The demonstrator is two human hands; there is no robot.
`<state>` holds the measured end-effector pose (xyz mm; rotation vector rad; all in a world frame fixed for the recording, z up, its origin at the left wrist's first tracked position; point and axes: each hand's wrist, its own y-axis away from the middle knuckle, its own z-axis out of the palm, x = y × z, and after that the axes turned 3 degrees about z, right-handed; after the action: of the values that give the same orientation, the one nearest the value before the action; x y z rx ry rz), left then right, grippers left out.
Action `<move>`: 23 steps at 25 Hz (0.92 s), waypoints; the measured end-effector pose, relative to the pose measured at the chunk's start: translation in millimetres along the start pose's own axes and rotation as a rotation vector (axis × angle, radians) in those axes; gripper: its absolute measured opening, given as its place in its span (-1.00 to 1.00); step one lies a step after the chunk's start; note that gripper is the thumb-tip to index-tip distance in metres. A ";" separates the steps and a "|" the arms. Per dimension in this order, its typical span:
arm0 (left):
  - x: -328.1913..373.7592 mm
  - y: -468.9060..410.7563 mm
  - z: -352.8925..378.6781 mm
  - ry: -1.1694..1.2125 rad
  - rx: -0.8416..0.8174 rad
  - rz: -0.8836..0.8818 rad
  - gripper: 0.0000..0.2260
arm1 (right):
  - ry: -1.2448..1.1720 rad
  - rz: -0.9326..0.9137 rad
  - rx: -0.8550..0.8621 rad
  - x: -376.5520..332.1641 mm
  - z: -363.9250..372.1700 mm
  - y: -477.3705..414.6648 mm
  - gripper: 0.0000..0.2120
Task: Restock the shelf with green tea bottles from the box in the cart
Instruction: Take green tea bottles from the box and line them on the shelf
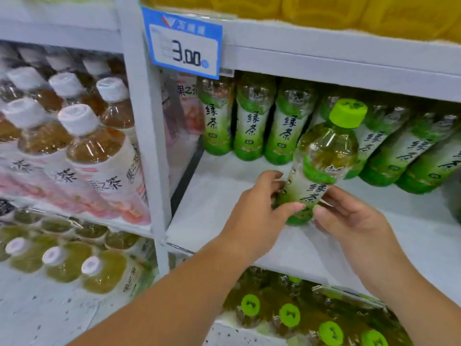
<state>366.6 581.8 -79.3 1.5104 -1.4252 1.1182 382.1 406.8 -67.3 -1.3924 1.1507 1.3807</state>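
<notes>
Two bare forearms point(174, 295) nearest, angled from the near edge up to the middle level. Gripping one green tea bottle point(321, 158) low on its body with left hand point(259, 208): fingers curled round the far side, thumb across the front by the label. Pinching same bottle from the right with right hand point(349, 216), thumb and curled fingers on the lower label. Held tilted, green cap leaning far-right, base just over the white shelf point(219, 196); can't tell if touching the board. Farther back on same board, row of green tea bottles point(249, 126) standing side by side, running left to right behind the held one, labels facing out. Pink-labelled bottle point(192, 106) at far-left end of that row, beside the upright post point(142, 121). Blue price tag point(184, 43) reading 3.00 clipped on the shelf edge above. Yellow packs point(324, 11) on top level, blurred. Left of the post, white-capped bottles point(87, 146) of brown tea in rows. Below the hands, green-capped bottles point(289, 314) on lower level, seen from above.
</notes>
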 end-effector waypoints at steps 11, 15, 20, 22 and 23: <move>-37.5 0.7 -82.9 -0.091 0.407 -0.004 -0.60 | -0.045 -0.092 0.010 4.9 138.0 -56.0 -0.63; -23.2 -10.4 -79.0 -0.069 0.530 -0.113 -0.66 | -0.060 -0.106 0.044 6.7 160.3 -71.0 -0.66; -30.0 -22.8 -82.7 -0.072 0.546 -0.138 -0.59 | -0.040 -0.110 0.054 9.4 166.9 -86.8 -0.70; -31.4 -25.5 -80.9 -0.068 0.588 -0.129 -0.60 | -0.005 -0.117 0.099 13.3 168.9 -88.0 -0.67; -31.1 -26.5 -79.7 -0.069 0.608 -0.130 -0.61 | 0.016 -0.124 0.123 15.4 170.8 -87.7 -0.65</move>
<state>385.8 669.3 -81.9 2.0408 -1.0518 1.5121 428.5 592.0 -92.7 -1.3656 1.1214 1.1933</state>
